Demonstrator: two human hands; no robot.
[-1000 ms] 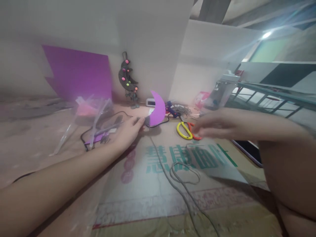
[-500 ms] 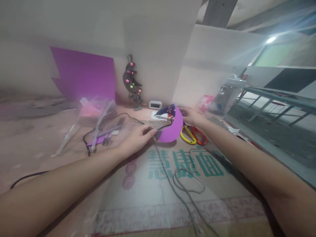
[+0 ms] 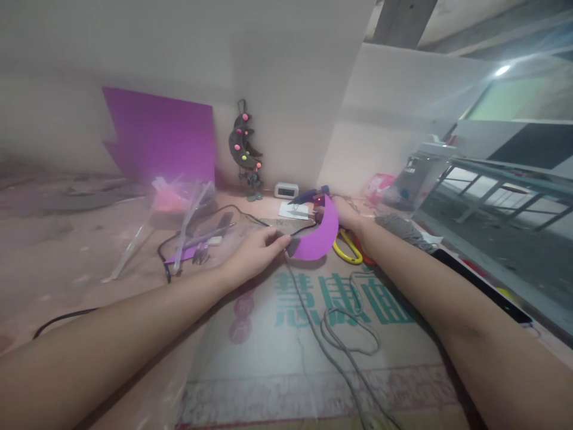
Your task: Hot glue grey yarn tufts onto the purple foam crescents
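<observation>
Our left grip (image 3: 255, 249) pinches a purple paper crescent (image 3: 323, 240) over printed tan cardboard (image 3: 264, 358): one tip grey-covered, the rest apparently left to cover. Our right grip (image 3: 348, 216), at the blue plastic glue gun (image 3: 306, 196), we cannot tell.

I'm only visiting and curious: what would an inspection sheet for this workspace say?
Surface: printed cardboard on a pinkish tabletop.
Job's things: purple paper crescent with a dark end, glue gun showing a red spot, looped grey cord.
Clutter: partly hidden scissors, dark-screened device.
Left hand: pinching the crescent's dark end.
Right hand: at the glue gun; grip hidden behind the crescent.
Cables: black cable at left.
Surroundings: purple sheet and moon-shaped decoration against a pale wall.
</observation>
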